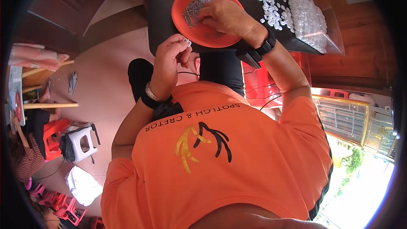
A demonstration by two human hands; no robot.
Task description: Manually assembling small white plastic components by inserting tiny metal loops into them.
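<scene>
Between the thumb and fingertips of my left hand [168,56] is a small white plastic clip [187,42], held just off the near left rim of the orange-red plate [229,39]. My right hand [229,16] reaches over the plate, its fingers bent down at a heap of thin grey nails [196,8]. Those fingertips are drawn together, and whatever they pinch is hidden. A few loose nails lie lower on the plate.
Many white plastic pieces [271,6] lie scattered on the black tabletop [250,42] at the right, beside a clear-walled box [307,21] full of them. To the left are a white stool [80,144], a red stool [55,139] and a white bag [83,185] on the floor.
</scene>
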